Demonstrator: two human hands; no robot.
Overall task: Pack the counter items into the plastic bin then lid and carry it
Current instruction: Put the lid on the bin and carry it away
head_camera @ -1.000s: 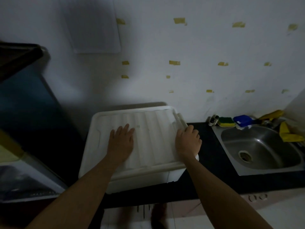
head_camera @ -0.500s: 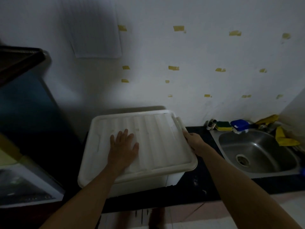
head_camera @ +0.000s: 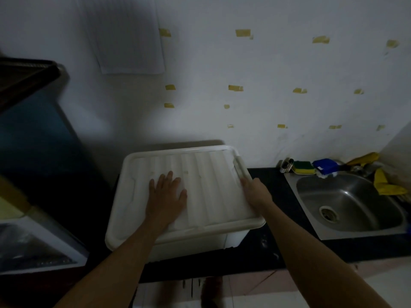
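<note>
Currently the white ribbed plastic lid [head_camera: 211, 185] sits on top of the white plastic storage bin [head_camera: 195, 247], covering it fully. The lid's rim overhangs the bin wall at the front and at the right corner. The bin stands on the black counter [head_camera: 273, 176], hard against the white wall, left of the stainless steel sink [head_camera: 355, 196].

Hands are apart, both on the lid:
- Left hand [head_camera: 165, 196]: flat, palm down, fingers straight and slightly spread. It rests on the ribbed top left of centre, fingers pointing at the wall. The forearm comes in from bottom left, over the lid's front rim.
- Right hand [head_camera: 255, 192]: at the lid's right rim, about midway along that edge, just below the raised handle strip. Fingertips touch the rim. They are blurred, so I cannot tell if they curl under the edge or only lie against it. The forearm runs in from bottom right, over the counter.

A yellow-green scrub sponge [head_camera: 303, 167] and a blue block [head_camera: 325, 166] sit behind the sink. A crumpled yellow cloth [head_camera: 385, 184] lies at its far right.
</note>
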